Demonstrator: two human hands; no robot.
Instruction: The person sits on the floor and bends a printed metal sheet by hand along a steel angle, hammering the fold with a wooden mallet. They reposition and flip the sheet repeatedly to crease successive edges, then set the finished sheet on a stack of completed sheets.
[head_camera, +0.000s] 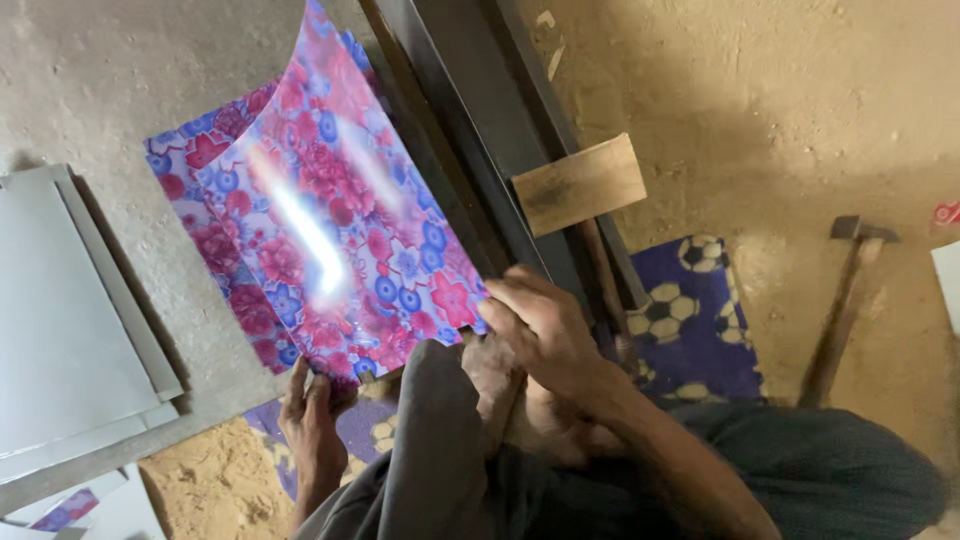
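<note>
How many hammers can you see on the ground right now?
1: a wooden-handled hammer with a dark metal head lies on the sandy ground at the right, beside the purple football-patterned cloth. Others may be hidden.

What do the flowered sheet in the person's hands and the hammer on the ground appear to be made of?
The flowered sheet looks like thin sheet metal with a glossy printed coating: it curves smoothly and shows a bright glare streak, though stiff plastic cannot be ruled out. The left hand and right hand grip its near edge. The hammer seems to have a worn wooden handle and a dark metal head.
</note>
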